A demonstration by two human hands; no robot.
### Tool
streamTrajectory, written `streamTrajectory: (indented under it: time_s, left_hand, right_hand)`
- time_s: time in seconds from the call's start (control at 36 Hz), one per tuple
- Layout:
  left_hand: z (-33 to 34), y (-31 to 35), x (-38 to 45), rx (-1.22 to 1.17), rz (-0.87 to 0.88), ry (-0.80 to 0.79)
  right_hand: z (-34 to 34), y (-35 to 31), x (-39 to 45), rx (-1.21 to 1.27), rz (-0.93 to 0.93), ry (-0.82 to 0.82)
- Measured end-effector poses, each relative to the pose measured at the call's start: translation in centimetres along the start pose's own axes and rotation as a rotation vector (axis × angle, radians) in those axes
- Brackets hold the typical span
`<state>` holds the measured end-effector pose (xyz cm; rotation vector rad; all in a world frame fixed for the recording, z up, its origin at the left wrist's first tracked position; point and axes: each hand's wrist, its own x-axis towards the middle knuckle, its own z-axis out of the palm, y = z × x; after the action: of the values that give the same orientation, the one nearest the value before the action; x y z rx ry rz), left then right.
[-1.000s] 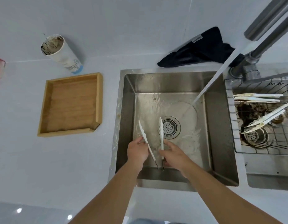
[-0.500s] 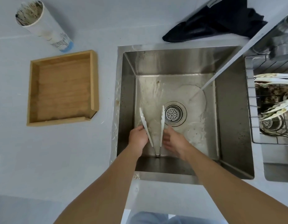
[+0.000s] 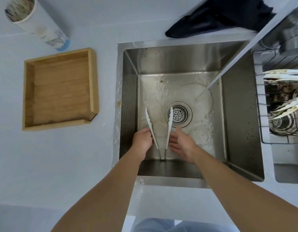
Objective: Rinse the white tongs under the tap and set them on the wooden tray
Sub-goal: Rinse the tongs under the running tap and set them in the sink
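Observation:
The white tongs point(image 3: 169, 124) are spread in a V low in the steel sink point(image 3: 237, 114), tips pointing away from me and the hinge near the front wall. My left hand point(image 3: 142, 141) grips the left arm of the tongs. My right hand point(image 3: 181, 144) is beside the right arm with its fingers spread; the fingertips are at or just off it. A water stream point(image 3: 228, 69) runs slantwise from the tap at the upper right and lands right of the drain point(image 3: 180, 114), clear of the tongs. The wooden tray point(image 3: 93, 81) lies on the counter left of the sink.
A stained paper cup point(image 3: 36, 22) stands behind the tray. A dark cloth point(image 3: 220, 17) lies behind the sink. On the right, a wire rack point(image 3: 262, 114) over a second basin holds more dirty white tongs point(image 3: 285, 106).
My right hand has loosened from the right tong arm and its fingers have spread. The left hand keeps its grip. The view has dipped lower and closer over the sink.

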<state>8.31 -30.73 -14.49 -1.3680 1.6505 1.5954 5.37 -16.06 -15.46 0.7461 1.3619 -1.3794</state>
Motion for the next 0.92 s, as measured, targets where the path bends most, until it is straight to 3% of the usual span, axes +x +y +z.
streamTrajectory:
  time_s: [0.42,0.92]
  left_hand:
    - [-1.0,1.1,-2.5,0.076,-0.017,-0.113]
    - [-6.1,1.4,-10.1,-0.404,0.127,-0.269]
  right_hand:
    - [-0.5,-0.2,-1.1,0.034,0.013,0.047]
    - [-4.8,-1.2,-9.5,0.219,-0.168,0.014]
